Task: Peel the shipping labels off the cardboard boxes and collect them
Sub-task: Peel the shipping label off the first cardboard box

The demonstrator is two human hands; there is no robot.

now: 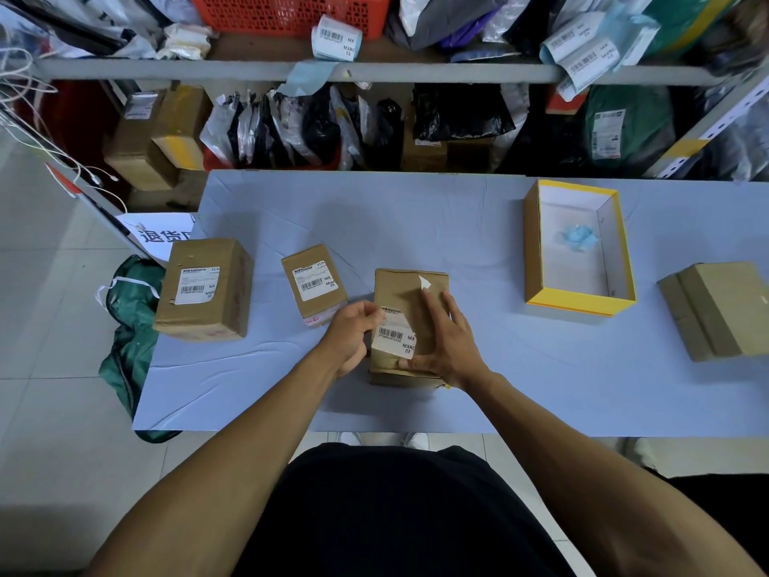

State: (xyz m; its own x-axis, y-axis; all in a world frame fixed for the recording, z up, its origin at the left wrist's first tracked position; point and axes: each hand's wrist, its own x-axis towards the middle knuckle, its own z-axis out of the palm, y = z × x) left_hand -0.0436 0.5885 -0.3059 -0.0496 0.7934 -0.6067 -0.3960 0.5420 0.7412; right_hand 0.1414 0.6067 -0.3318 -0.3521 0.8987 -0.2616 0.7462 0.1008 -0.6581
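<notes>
On the blue table [478, 226] we see the middle box [410, 293] held flat by our right hand [447, 341], fingers spread, while our left hand [351, 331] pinches its half-peeled label [395, 337].

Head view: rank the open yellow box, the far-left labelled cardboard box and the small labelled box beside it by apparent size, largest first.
1. Open yellow box, white inside
2. Far-left cardboard box
3. Small labelled box

The first two are fairly close, and the wide lens stretches the edges, so that order is unsure. The small box is plainly smallest.
</notes>
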